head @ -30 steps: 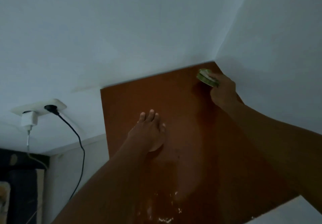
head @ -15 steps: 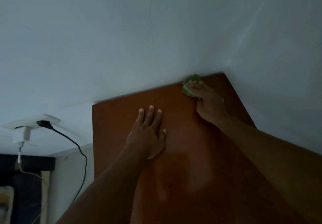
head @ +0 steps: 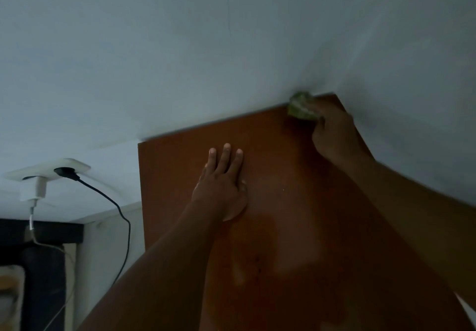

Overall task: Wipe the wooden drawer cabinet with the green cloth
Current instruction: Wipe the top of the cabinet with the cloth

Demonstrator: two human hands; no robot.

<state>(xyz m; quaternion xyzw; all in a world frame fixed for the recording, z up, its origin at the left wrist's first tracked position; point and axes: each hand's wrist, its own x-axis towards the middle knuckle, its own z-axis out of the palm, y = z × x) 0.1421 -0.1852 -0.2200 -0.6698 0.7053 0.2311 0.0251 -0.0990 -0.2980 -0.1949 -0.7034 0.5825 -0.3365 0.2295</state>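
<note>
The orange-brown top of the wooden drawer cabinet is seen set into a corner of the white wall. The bunched green cloth is gripped in the curled fingers of the right hand and pressed on the cabinet's far right corner, against the wall. The left hand is laid flat mid-top, fingers straight and close together. Left of the cabinet, a white charger and a black plug are seated in a wall socket.

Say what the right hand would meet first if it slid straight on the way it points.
Most likely the white wall behind the cabinet. The right hand holds the green cloth at the top's far edge, so the cloth would touch first; the gap, if any, is hard to judge.
</note>
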